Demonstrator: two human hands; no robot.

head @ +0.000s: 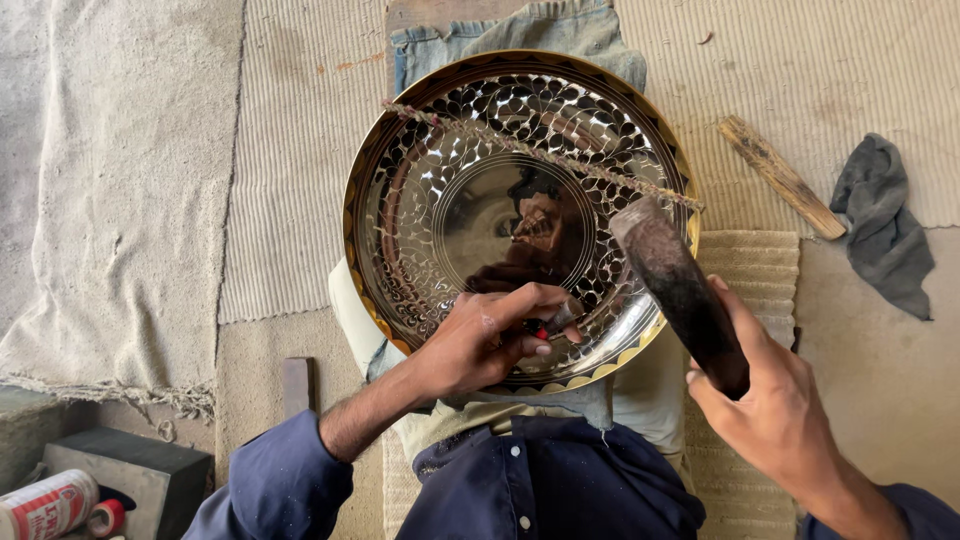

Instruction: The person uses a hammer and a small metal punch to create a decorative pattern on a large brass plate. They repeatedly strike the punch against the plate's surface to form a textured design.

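A large shiny brass plate [420, 190] with a hammered scale pattern and a scalloped rim rests on my lap over a cloth. My left hand [478, 340] pinches a small punch tool with a red band [552, 322], its tip set on the plate's near inner edge. My right hand [775, 400] grips a dark wooden mallet handle [680, 290], raised over the plate's right side. A thin twisted cord [540, 155] stretches across the plate's upper part.
A wooden stick [780, 177] and a grey rag [885, 225] lie on the mat to the right. At bottom left sit a dark block [130, 470] and a white and red can [45, 505]. Woven mats and cloth cover the floor.
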